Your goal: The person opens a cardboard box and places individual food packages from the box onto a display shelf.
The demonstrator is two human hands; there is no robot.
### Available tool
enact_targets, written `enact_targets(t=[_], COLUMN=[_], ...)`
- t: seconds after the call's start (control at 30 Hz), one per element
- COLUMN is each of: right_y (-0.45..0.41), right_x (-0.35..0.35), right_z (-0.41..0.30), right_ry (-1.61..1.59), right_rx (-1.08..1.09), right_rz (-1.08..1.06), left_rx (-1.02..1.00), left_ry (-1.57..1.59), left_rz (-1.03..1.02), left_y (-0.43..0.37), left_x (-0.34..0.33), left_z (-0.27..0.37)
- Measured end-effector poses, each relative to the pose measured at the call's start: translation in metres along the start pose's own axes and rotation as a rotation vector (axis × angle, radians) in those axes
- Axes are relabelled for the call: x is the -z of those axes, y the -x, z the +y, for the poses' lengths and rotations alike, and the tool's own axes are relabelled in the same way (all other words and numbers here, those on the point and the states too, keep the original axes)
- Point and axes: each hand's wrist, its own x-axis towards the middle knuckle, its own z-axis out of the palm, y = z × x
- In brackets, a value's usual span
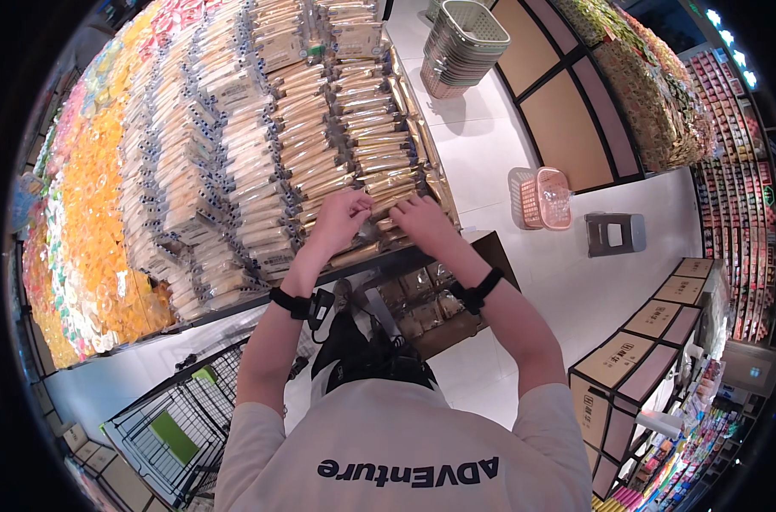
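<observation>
Both my hands are over the front end of a display of gold-wrapped snack packets [388,182] packed in rows. My left hand [343,217] has its fingers curled above the packets; whether it pinches one cannot be made out. To its right, my right hand [421,221] rests its bent fingers on the packets near the corner, and the fingertips are partly hidden. Between the hands lies a clear plastic wrapper [364,232], close to the display's dark front edge. Rows of pale packaged snacks [253,185] stand upright left of the gold ones.
An open carton of packets [426,307] sits low under the display's front corner. A shopping cart [177,435] stands at lower left. On the floor to the right are stacked baskets [461,51], a pink basket [546,198] and a grey stool [615,235]. Orange-wrapped sweets [93,185] fill the far left.
</observation>
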Motion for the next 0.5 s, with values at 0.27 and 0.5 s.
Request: enact_targets(t=[0.27, 0.5], right_y=[0.012, 0.014], right_x=[0.012, -0.003], right_z=[0.001, 0.012], right_ry=[-0.005, -0.078], right_rx=[-0.057, -0.092], right_rz=[0.218, 0.185], left_rx=[-0.104, -0.225], left_ry=[-0.130, -0.260], left_rz=[0.137, 0.147], left_y=[0.018, 0.003], left_x=[-0.008, -0.027], left_z=[0.009, 0.001])
